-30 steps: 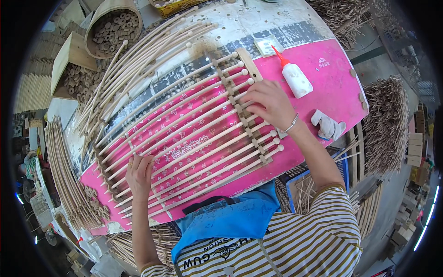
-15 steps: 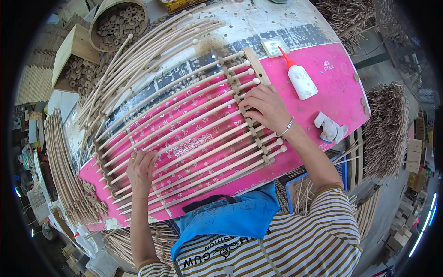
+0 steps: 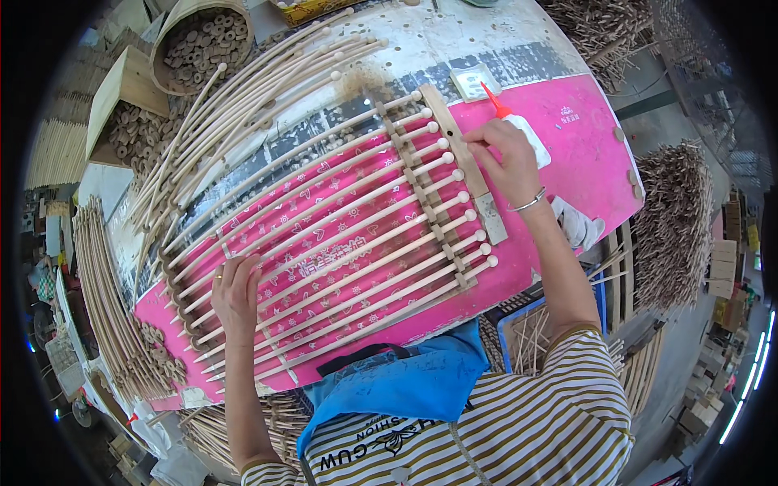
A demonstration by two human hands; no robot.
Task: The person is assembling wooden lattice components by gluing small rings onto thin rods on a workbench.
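Note:
Several slim pale wooden rods with ball ends (image 3: 389, 236) lie side by side, ball ends to the right. A notched wooden rack (image 3: 428, 194) bears them near those ends, and a scalloped brown strip (image 3: 180, 301) crosses their left ends. My left hand (image 3: 235, 298) rests on the rods' left part, fingers bent and a little apart, gripping nothing visible. Just right of the balls lies a flat wooden board (image 3: 454, 146). Its right edge is at the curled fingers of my right hand (image 3: 512, 162). Behind that hand is a white bottle with a red nozzle (image 3: 531, 139), partly hidden.
A pink printed sheet (image 3: 575, 146) covers the near table. More ball-ended rods (image 3: 259, 101) lie at the far left, beside a round tub of wooden rings (image 3: 203, 49) and a wooden box (image 3: 130, 97). A whitish glove (image 3: 577, 224) lies beside my right forearm.
My right hand has moved from the ball ends to the right and slightly away from me. The board's near part now shows, apart from the balls. My left hand has shifted slightly left.

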